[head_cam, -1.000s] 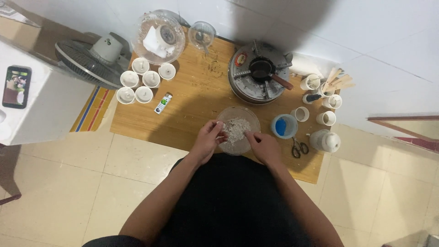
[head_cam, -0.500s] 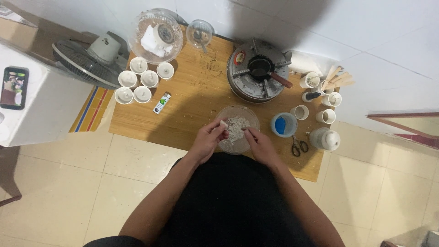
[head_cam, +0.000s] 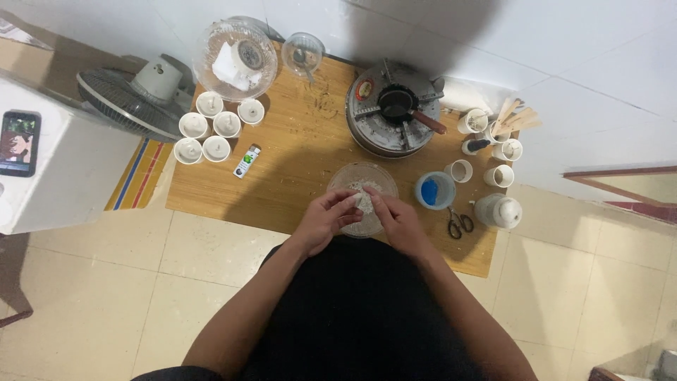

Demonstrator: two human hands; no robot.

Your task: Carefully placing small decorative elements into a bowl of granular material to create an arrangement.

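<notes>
Working over a clear glass bowl point(head_cam: 362, 190) near the front edge of the wooden table point(head_cam: 296, 169), we have both hands inside its rim. Our left hand point(head_cam: 326, 220) and right hand point(head_cam: 395, 220) have their fingers curled together, pinching a small white lump point(head_cam: 364, 203) between them above the pale crumbly stuff in the bowl. Just right of the bowl stands a blue cup point(head_cam: 434, 190), with scissors point(head_cam: 460, 224) near the front edge beside it. Behind the bowl sits a round metal burner point(head_cam: 392, 113) bearing a small dark pan. At the table's left edge 5 small white cups point(head_cam: 211, 127) cluster, a small green and white tube point(head_cam: 247, 161) lying just beside them.
</notes>
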